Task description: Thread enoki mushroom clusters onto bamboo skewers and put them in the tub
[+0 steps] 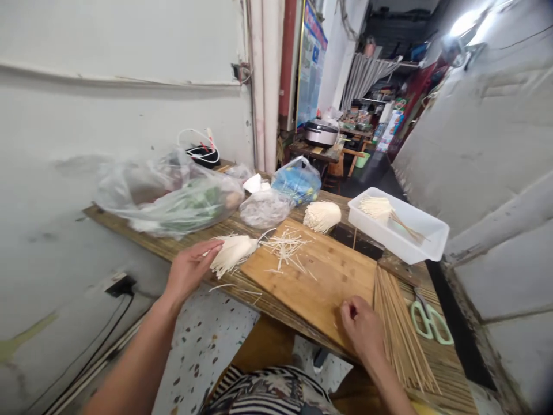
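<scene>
Left hand point(189, 270) on enoki mushrooms point(231, 253)

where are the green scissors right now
In the head view, the green-handled scissors lie toward the right on the wooden table top, just right of the bundle of bamboo skewers and below the white plastic tray.

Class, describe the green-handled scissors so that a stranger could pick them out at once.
Find the bamboo cutting board on the wooden bench. Just right of it lies a bundle of thin wooden skewers. Beside that bundle are the scissors, whose pale green loop handles stand out against the wood.
</scene>
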`<state>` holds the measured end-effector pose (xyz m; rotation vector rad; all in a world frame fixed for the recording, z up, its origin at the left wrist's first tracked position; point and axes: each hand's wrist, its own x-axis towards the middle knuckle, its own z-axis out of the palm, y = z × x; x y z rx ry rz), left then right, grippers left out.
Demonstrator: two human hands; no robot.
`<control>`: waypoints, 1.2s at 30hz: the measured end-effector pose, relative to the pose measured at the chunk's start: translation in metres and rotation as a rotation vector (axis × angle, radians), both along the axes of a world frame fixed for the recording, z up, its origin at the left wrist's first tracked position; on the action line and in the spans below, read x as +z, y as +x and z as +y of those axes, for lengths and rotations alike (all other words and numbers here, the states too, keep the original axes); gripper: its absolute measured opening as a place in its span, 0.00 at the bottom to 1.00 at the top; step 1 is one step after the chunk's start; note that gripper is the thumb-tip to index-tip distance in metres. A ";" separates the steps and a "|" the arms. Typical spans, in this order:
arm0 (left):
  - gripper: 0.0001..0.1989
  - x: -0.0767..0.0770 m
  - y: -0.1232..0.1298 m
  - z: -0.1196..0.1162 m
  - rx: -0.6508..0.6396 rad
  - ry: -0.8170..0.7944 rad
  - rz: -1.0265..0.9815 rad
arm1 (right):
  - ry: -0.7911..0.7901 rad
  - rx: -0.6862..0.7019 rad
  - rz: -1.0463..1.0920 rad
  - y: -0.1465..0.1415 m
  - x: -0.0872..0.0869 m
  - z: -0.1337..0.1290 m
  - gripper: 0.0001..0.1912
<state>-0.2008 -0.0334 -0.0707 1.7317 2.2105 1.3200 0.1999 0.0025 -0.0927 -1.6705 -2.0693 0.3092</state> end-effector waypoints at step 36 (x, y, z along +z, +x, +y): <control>0.11 -0.016 0.037 0.051 0.020 -0.372 0.468 | -0.278 0.122 -0.546 -0.030 0.040 0.052 0.11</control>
